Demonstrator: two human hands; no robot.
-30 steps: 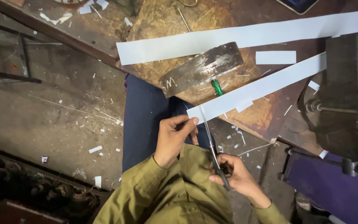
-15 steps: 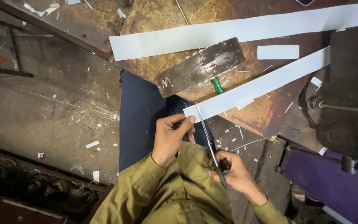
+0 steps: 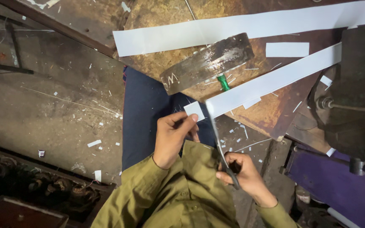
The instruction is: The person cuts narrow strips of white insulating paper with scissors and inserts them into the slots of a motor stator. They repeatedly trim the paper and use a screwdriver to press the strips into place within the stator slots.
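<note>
We are looking down at our own two hands working over our lap. Our left hand (image 3: 172, 137) is pinching a small white paper piece (image 3: 194, 110), fingers together on its lower edge, so the piece is sticking up just beside the near end of a long white strip (image 3: 275, 80). Our right hand (image 3: 243, 175) is wrapping its fingers tight around the handles of a pair of scissors (image 3: 220, 145), and the thin dark blades are running up from that hand to meet the cut end of the strip, between the small piece and the strip. We cannot tell how far the blades are parted.

The strip is lying slantwise across the rusty brown tabletop (image 3: 271, 114), its far end reaching toward a dark metal vise (image 3: 355, 97) at the right. A second, wider white strip (image 3: 241, 27) is lying across the tabletop farther away. Between the two strips a heavy dull metal block (image 3: 208, 63) is resting at a tilt, and a green handle tip (image 3: 223, 82) is showing just below it, touching the near strip's edge. A small white rectangle (image 3: 287, 49) is lying apart near the vise. White paper scraps (image 3: 93, 143) are lying scattered over the grimy floor at the left, and our olive sleeves and dark blue trousers are filling the bottom of the view.
</note>
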